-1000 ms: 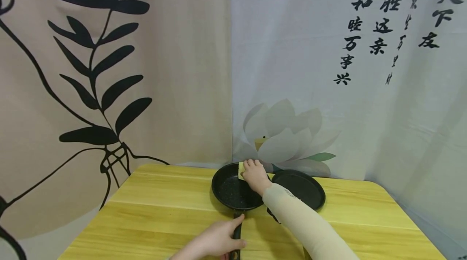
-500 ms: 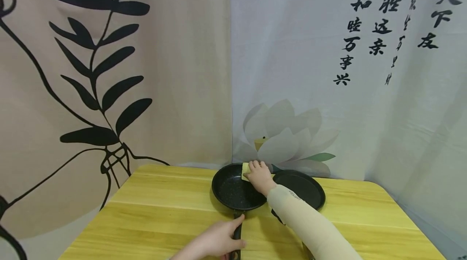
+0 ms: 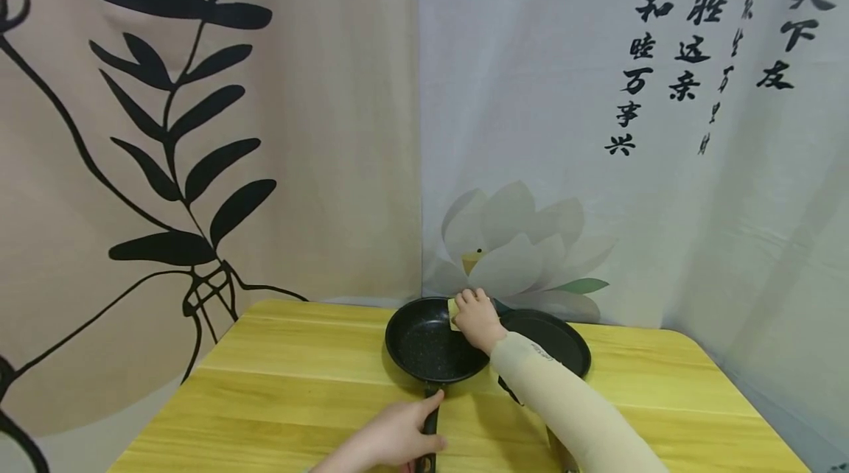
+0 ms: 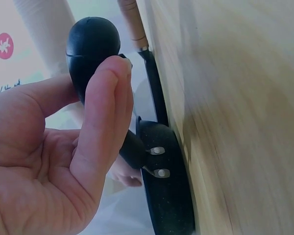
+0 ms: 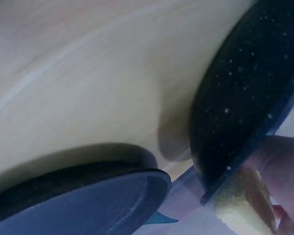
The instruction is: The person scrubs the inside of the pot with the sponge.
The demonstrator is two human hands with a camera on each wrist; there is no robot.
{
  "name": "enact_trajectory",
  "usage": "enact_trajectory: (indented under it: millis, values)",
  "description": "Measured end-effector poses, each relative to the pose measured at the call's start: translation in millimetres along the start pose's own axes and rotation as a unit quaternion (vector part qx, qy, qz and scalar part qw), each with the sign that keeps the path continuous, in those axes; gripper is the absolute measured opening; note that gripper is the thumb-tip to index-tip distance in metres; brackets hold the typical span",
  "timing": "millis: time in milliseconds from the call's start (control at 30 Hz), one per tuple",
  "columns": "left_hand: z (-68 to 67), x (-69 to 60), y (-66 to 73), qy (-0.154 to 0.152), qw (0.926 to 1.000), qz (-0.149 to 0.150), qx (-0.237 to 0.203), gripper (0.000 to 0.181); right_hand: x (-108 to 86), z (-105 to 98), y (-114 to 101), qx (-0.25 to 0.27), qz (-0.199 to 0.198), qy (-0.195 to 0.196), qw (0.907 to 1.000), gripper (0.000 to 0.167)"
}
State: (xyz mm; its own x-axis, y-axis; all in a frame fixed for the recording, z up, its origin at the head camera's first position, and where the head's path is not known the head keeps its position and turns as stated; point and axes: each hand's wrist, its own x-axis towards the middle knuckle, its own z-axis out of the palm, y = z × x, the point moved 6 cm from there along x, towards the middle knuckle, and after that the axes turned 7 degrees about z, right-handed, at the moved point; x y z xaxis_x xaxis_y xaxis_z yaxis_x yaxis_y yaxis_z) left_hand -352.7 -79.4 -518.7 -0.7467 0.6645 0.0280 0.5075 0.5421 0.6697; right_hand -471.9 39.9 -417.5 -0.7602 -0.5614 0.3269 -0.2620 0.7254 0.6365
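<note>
A black speckled frying pan [image 3: 424, 348] rests on the table, its handle [image 3: 430, 425] toward me. My left hand [image 3: 398, 432] grips that handle; the left wrist view shows the fingers curled along the black grip [image 4: 93, 41]. At the pan's right side my right hand [image 3: 479, 320] pinches a yellow sponge [image 3: 453, 314]. Seen from the right wrist, the sponge [image 5: 242, 205] sits at the rim of the pan [image 5: 245, 93], with fingers [image 5: 284, 166] behind it. Part of the sponge is hidden by the hand.
A flatter black pan [image 3: 547, 340] lies just right of the first, partly under my right forearm [image 3: 564, 407]. Its wooden handle [image 4: 132, 22] shows in the left wrist view. The wooden table [image 3: 285, 370] ends at a printed curtain [image 3: 345, 163] behind.
My right hand has moved a little to the right with the sponge, from inside the pan toward its right rim. The left hand and the pan stay in place.
</note>
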Motion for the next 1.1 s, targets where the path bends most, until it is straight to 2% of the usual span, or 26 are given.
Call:
enact_trajectory:
  millis: [133, 233, 267, 333, 367, 467, 567, 600, 667, 800, 867, 933, 1000, 1100]
  values:
    - [-23.3, -19.4, 58.6, 0.006, 0.9996, -0.020, 0.017, 0.073, -1.9, -3, 4, 0.005, 0.002, -0.012, 0.9999, 0.028]
    - [-34.3, -29.8, 84.9, 0.012, 0.9994, -0.032, 0.002, 0.069, -2.9, -3, 6, 0.008, 0.000, -0.027, 0.9996, 0.023]
    - [-35.1, -30.7, 87.3, 0.012, 0.9994, -0.032, 0.004, 0.068, -3.3, -3, 7, 0.007, -0.002, -0.035, 0.9993, 0.021]
    - [-31.3, -28.8, 79.8, 0.013, 0.9995, -0.030, -0.001, 0.070, -4.4, -3, 8, 0.005, -0.008, -0.051, 0.9987, 0.017]
    - [-24.8, -23.8, 64.3, 0.012, 0.9996, -0.024, -0.011, 0.073, -5.1, -4, 8, 0.004, -0.012, -0.058, 0.9982, 0.015]
    - [-23.1, -23.6, 62.3, 0.017, 0.9990, -0.026, -0.032, 0.073, -7.2, -6, 11, 0.001, -0.020, -0.085, 0.9961, 0.013]
    - [-28.0, -29.0, 74.6, 0.026, 0.9977, -0.034, -0.052, 0.071, -8.2, -7, 12, 0.007, -0.024, -0.106, 0.9940, 0.013]
    - [-34.0, -34.6, 90.2, 0.028, 0.9976, -0.040, -0.049, 0.068, -8.1, -6, 13, 0.009, -0.024, -0.115, 0.9930, 0.013]
    - [-34.2, -35.2, 90.9, 0.029, 0.9975, -0.041, -0.050, 0.067, -7.8, -4, 13, 0.013, -0.026, -0.127, 0.9914, 0.014]
    - [-33.1, -33.2, 86.6, 0.027, 0.9973, -0.042, -0.054, 0.069, -7.2, -2, 16, 0.028, -0.029, -0.142, 0.9890, 0.019]
    - [-29.3, -29.3, 77.2, 0.022, 0.9978, -0.037, -0.051, 0.071, -7.5, -1, 18, 0.036, -0.030, -0.140, 0.9891, 0.023]
    - [-22.0, -22.2, 57.8, 0.014, 0.9986, -0.036, -0.035, 0.076, -8.2, 0, 19, 0.036, -0.033, -0.136, 0.9896, 0.028]
    - [-12.0, -13.3, 32.6, 0.013, 0.9989, -0.034, -0.029, 0.079, -9.5, 3, 20, 0.033, -0.036, -0.131, 0.9902, 0.034]
    - [1.1, -1.7, -0.3, 0.012, 0.9986, -0.034, -0.038, 0.084, -11.0, 5, 21, 0.036, -0.039, -0.120, 0.9914, 0.041]
